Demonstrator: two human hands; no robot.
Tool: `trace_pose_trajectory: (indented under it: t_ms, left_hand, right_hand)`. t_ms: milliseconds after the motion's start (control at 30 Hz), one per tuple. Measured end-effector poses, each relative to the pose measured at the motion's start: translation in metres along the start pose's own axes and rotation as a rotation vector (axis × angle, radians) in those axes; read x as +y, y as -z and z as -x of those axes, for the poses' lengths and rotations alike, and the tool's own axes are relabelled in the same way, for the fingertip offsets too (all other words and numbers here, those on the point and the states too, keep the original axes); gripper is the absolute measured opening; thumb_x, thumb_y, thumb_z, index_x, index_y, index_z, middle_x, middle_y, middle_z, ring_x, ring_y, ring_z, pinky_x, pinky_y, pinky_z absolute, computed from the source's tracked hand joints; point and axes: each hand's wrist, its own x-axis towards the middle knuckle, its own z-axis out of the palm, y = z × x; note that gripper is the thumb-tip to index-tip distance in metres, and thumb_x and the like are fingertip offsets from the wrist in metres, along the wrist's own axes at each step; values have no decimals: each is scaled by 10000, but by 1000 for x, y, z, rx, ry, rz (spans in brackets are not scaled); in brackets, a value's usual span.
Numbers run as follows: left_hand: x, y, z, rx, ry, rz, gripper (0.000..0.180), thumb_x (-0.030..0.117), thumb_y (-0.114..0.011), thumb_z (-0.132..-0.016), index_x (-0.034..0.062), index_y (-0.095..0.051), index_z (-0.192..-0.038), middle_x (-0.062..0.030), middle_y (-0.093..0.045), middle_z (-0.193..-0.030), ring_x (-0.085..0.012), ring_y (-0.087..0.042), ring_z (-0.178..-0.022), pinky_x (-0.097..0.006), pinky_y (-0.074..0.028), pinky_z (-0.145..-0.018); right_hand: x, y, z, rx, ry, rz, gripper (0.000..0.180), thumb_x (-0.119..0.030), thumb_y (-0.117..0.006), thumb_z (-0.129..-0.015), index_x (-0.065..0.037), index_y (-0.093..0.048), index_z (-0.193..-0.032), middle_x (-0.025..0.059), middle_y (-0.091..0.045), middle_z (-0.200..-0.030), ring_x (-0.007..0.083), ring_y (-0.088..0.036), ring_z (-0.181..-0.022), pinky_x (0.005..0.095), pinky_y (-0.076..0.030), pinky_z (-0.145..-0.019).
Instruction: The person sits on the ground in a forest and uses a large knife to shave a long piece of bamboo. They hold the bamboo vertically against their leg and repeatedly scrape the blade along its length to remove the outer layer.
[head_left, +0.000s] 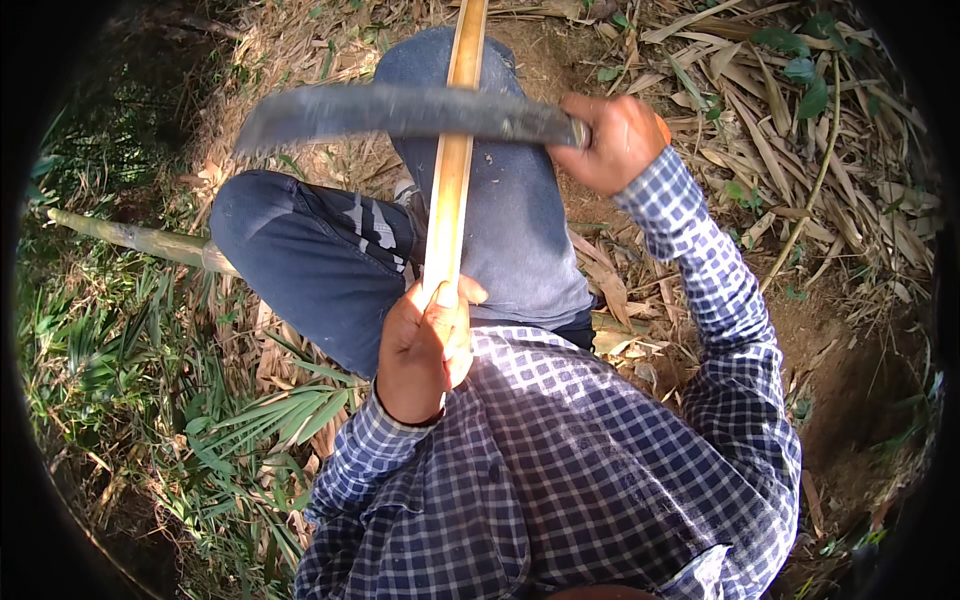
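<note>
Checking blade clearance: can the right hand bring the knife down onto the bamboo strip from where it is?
Probably yes. The right hand grips the big knife by its handle, blade lying across the bamboo strip with nothing between them. The left hand holds the strip lower down, apart from the blade.

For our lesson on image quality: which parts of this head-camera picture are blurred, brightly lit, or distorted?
Head view: the blade is smeared by motion blur, while the left hand gripping the bamboo strip is sharp; sunlight brightens the right hand; fisheye bending and a black vignette ring the rim.
</note>
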Motion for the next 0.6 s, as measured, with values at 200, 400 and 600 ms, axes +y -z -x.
trace_pose_trajectory:
  t_ms: [200,400,600]
  left_hand:
    - [0,1,5,15,25,12,269,164,-365,-1047,-44,-537,-1053,62,-384,-575,-11,-311,-417,-192,-283,-377]
    - [1,4,5,-12,15,-9,271,162,-360,-1047,-46,-534,-1056,54,-396,-586,-13,-308,-413,-193,-281,-376]
    - [-3,7,7,-5,-5,-12,282,176,-355,-1049,-46,-529,-1062,52,-400,-589,-15,-298,-408,-194,-275,-374]
  right_hand:
    - [-9,1,8,-82,-10,-121,263,-280,-690,-787,-19,-689,-819,138,-584,-525,265,-596,-443,401,-469,-464]
    - [-2,5,-10,-83,-148,14,217,-252,-687,-793,-36,-669,-805,112,-597,-532,256,-596,-440,408,-491,-470]
    - [-24,6,1,-55,47,135,292,-353,-690,-778,-69,-714,-843,106,-618,-534,298,-644,-498,427,-546,-546]
